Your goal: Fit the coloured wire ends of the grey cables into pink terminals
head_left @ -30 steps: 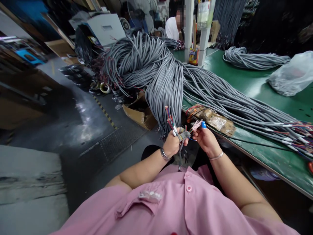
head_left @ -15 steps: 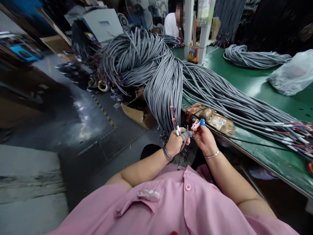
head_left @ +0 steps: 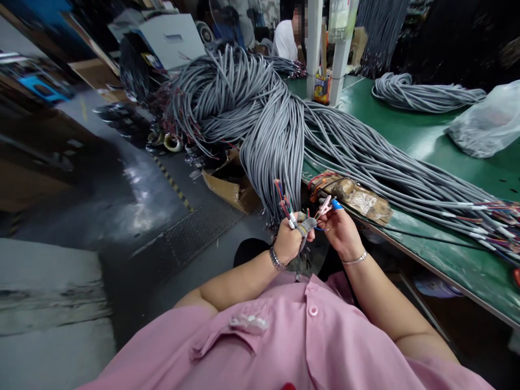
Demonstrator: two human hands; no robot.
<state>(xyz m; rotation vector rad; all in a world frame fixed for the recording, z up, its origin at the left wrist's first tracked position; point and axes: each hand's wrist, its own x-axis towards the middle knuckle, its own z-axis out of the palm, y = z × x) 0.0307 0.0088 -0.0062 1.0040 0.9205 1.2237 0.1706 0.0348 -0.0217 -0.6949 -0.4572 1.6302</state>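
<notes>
In front of my body, my left hand (head_left: 287, 241) is closed round several grey cables, with a grey covering on its thumb (head_left: 307, 226). Their stripped ends (head_left: 284, 205) fan out above the fist in red, blue and other coloured wires. Close beside it, my right hand (head_left: 343, 232) pinches a small pale pink clip-like piece (head_left: 324, 208). A blue cover (head_left: 337, 204) sits on one of its digits. Thin wires run between the two hands at the fingertips; which of them the right fingers touch is too small to tell.
A big bundle of grey cables (head_left: 276, 130) drapes over the green table's (head_left: 439, 138) edge. A taped wooden block (head_left: 363, 201) lies at that edge. Further off are a cable coil (head_left: 426, 96), a plastic bag (head_left: 489, 122) and a person (head_left: 285, 40). An open carton (head_left: 227, 187) stands below.
The cable ends in my left hand have tipped slightly left and down. My right hand has shifted a little to the right, and the pink piece now points more upward.
</notes>
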